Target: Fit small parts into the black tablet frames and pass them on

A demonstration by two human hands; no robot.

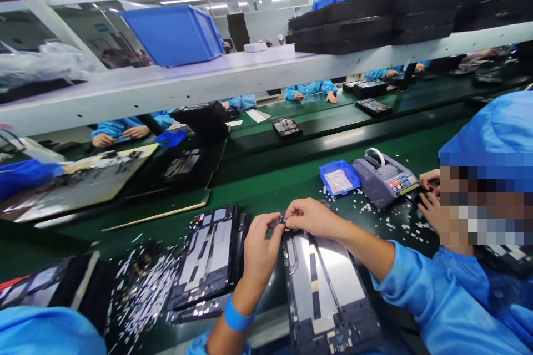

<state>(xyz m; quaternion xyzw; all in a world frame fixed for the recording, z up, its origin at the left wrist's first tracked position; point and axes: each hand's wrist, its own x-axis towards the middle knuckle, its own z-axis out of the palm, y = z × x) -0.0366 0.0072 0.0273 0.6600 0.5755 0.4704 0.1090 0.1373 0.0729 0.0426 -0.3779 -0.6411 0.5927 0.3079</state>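
- A flat black rectangular device panel with silvery metal plates [328, 288] lies on the green worktop [266, 188], directly under and toward the wearer from the fingers; its far top edge is met by both hands.
- The fingers of the left hand [260, 249] are pressed together, pinching something small and dark at that top edge; what it is cannot be told.
- The fingers of the right hand [312, 217] are curled and closed on the same spot, touching the left fingertips.
- A stack of similar black panels [212, 260] is seen just left of the fingers.
- Small white scraps [370, 211] are scattered on the worktop to the right of the fingers.
- Beyond the fingers to the right, a small blue plastic tray of pale pieces [339, 177] stands beside a grey tape dispenser with coloured buttons [385, 177].
- A co-worker's hands [431, 199] are placed right of the dispenser.
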